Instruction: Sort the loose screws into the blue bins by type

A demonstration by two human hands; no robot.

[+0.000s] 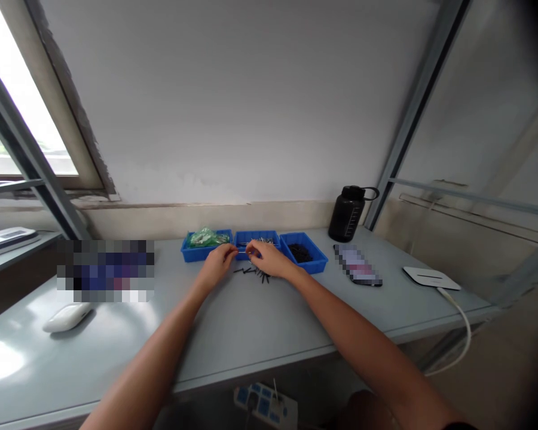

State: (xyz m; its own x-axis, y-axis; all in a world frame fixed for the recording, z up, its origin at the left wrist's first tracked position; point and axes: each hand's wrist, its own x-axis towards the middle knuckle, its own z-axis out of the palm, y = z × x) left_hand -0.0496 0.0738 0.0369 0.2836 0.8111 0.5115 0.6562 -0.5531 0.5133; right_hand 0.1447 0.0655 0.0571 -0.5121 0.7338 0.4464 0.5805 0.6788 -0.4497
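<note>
My left hand (219, 263) is closed in a pinch on one end of a thin silvery pin (242, 252). At the pin's other end, my right hand (269, 258) has its fingertips drawn together. Whether a small piece sits inside those fingers is too small to tell. Beneath the hands, several short black pieces (264, 277) lie loose on the grey table (251, 328). Just behind is a blue tray (256, 235) of thin metal pieces, partly hidden by my right hand. Right of it, another blue tray (314, 263) holds many small black parts.
A third blue tray (195, 255) at the left contains a green plastic bag (207, 237). A black bottle (347, 215) and a phone (357, 266) are on the right, with a white device (431, 278) and cable beyond. A white mouse (67, 317) lies at the left.
</note>
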